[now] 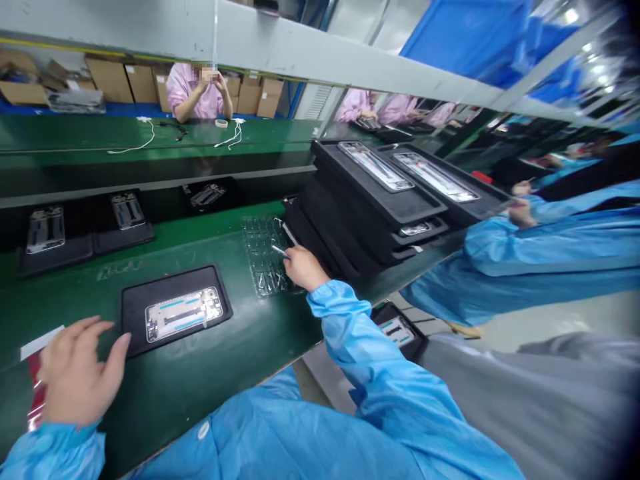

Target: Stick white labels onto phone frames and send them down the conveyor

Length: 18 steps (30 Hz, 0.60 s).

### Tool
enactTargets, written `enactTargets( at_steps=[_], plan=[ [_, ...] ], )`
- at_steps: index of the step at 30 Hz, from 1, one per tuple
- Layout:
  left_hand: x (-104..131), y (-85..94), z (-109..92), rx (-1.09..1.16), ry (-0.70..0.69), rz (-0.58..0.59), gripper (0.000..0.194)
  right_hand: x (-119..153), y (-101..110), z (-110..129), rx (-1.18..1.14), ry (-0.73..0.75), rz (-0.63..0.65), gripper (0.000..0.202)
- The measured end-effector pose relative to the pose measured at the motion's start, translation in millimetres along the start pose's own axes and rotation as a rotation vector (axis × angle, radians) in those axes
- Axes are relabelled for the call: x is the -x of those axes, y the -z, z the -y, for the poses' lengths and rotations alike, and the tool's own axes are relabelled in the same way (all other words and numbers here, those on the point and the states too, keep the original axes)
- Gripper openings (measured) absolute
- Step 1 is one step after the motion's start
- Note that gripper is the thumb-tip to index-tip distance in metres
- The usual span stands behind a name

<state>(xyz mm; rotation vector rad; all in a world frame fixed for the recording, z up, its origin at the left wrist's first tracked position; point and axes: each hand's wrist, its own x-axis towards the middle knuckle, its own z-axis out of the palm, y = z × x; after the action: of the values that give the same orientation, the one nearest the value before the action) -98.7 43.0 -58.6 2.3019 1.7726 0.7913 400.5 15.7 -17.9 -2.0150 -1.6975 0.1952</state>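
Observation:
My right hand (304,268) is closed around a slim pen-like tool (280,251), its tip over a clear plastic tray (265,273) with small compartments. Small parts seem to lie in some of them, too fine to name. My left hand (83,370) is open, fingers spread, just left of a black foam tray (135,310). In that tray lies a silver phone frame (184,315) with light-blue strips. Beneath the left hand is a red strip (37,393) with a white end (41,343), partly hidden.
A tall stack of black trays (340,220) with phone frames stands right of the clear tray. More black trays (57,250) sit at the back left. Close on the right is a co-worker's blue sleeve (550,233). A person in pink (187,93) sits across the bench.

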Motion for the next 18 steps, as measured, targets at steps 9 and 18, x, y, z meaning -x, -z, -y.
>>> enactTargets(
  at_steps=[9, 18],
  plan=[
    [-17.1, -67.8, 10.1, -0.028, -0.101, 0.139, 0.04, 60.9, -15.5, -6.9, 0.071, 0.138, 0.192, 0.027],
    [0.6, -71.7, -5.1, -0.006, -0.174, 0.123, 0.04, -80.6, -15.5, -5.3, 0.24, -0.101, 0.152, 0.034]
  ],
)
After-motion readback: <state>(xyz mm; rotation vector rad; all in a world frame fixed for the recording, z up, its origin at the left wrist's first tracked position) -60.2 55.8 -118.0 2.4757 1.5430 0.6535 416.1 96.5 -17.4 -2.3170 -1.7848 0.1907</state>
